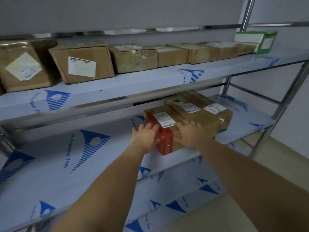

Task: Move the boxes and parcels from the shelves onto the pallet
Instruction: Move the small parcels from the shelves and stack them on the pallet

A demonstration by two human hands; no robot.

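A red box (164, 139) with a white label stands on the middle shelf (66, 164), pressed against a brown taped parcel (200, 114). My left hand (145, 136) lies against the red box's left side with fingers spread. On the box's right, my right hand (189, 133) rests flat with straight fingers where the red box meets the brown parcel. The pallet is out of view.
The upper shelf (150, 77) carries a row of several brown cardboard boxes (83, 62) and a green-and-white box (260, 41) at its far right. A lower shelf (175, 198) lies below. Metal uprights (284, 106) stand at the right, with beige floor (275, 156) beyond.
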